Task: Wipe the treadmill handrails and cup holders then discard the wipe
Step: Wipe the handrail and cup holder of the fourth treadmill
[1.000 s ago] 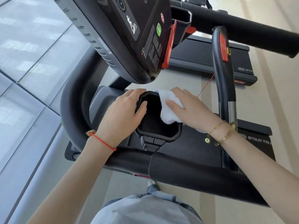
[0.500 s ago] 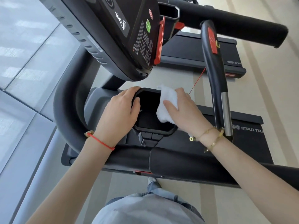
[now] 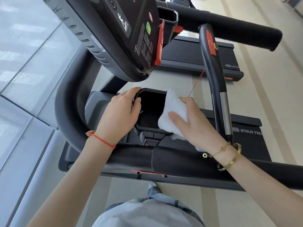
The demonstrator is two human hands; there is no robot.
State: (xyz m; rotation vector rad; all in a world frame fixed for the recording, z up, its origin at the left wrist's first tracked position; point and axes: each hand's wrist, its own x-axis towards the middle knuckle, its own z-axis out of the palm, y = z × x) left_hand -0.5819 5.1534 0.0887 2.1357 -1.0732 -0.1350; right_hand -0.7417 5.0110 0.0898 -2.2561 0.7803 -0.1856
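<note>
A black cup holder [image 3: 150, 126] sits below the treadmill console, in the middle of the view. My left hand [image 3: 120, 115] grips its left rim, thumb hooked over the edge. A crumpled white wipe [image 3: 173, 105] lies over the holder's right rim, held there by my right hand [image 3: 196, 122] with the thumb on top and the fingers behind it. A thick black handrail [image 3: 180, 159] crosses in front of me under both wrists. A second cup holder [image 3: 168, 15] shows at the top behind the console.
The tilted console [image 3: 124, 30] overhangs the holder from above. An upright black grip bar [image 3: 216, 82] with a red tag and a thin red cord stands just right of my right hand. Another black rail [image 3: 229, 27] runs across the top right. A glass wall [image 3: 24, 63] is on the left.
My right hand has drawn the wipe up out of the holder's inside onto its right rim. My left hand has kept its hold on the left rim.
</note>
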